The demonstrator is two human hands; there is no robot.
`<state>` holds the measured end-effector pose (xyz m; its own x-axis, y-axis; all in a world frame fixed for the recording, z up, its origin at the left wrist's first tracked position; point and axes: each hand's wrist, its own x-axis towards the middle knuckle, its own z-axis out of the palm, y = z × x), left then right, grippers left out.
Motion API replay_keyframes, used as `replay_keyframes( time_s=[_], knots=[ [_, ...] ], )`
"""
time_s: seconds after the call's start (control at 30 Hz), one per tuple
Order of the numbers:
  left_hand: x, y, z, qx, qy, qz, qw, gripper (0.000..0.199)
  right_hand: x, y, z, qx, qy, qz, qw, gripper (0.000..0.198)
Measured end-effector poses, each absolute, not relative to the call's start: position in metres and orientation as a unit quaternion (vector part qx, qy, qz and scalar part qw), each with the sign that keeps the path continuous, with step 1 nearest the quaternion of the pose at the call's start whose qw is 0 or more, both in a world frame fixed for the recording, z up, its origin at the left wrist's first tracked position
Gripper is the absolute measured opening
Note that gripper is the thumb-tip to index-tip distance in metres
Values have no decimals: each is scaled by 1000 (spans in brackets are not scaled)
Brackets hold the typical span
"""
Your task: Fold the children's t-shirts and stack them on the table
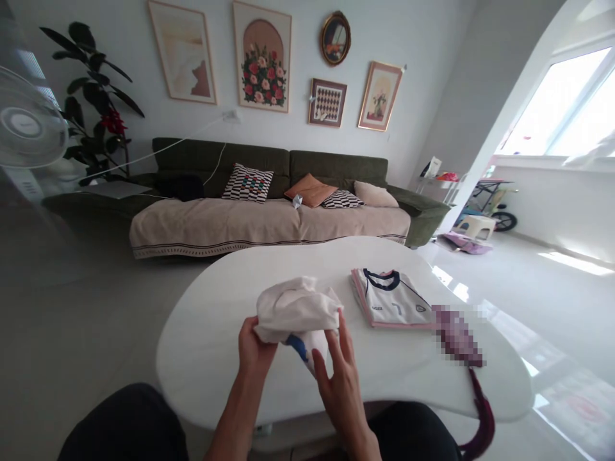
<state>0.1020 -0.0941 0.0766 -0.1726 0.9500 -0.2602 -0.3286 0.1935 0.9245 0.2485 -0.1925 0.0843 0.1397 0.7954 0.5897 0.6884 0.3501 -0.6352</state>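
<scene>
A white cloth garment [295,307], bunched up with a blue patch on its hanging lower part, is held above the white table. At its left end, my left hand [257,346] is closed around the fabric. My right hand [339,371] grips the right end, fingers at the edge and thumb beside the hanging part. To the right lies a neatly folded stack of clothes, topped by a white shirt [396,301] with a dark collar; pink fabric shows at its edges.
The rounded white table [206,358] stands before my knees. A pixelated purplish thing [456,336] with a dark red strap-like piece [484,410] is at the right edge. Beyond stands a green sofa [250,166] with cushions. A fan [29,121] is at far left.
</scene>
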Motion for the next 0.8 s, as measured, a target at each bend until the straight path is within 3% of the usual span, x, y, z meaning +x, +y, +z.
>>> replay_keyframes(
  time_s=[0.13,0.27,0.47,0.67,0.8],
  knots=[
    [77,-112,30,322,624,562,437,44,245,-185,69,-596,-649,50,470,50],
    [68,-133,-2,556,617,506,231,43,254,-180,37,-631,-627,68,452,42],
    [88,-133,-11,696,565,377,233,50,250,-174,6,-633,-664,101,386,49],
    [91,-150,40,764,479,317,294,24,237,-178,12,-609,-705,96,350,67],
    [78,-189,67,803,391,283,349,21,246,-188,33,-616,-726,63,299,53]
  ],
)
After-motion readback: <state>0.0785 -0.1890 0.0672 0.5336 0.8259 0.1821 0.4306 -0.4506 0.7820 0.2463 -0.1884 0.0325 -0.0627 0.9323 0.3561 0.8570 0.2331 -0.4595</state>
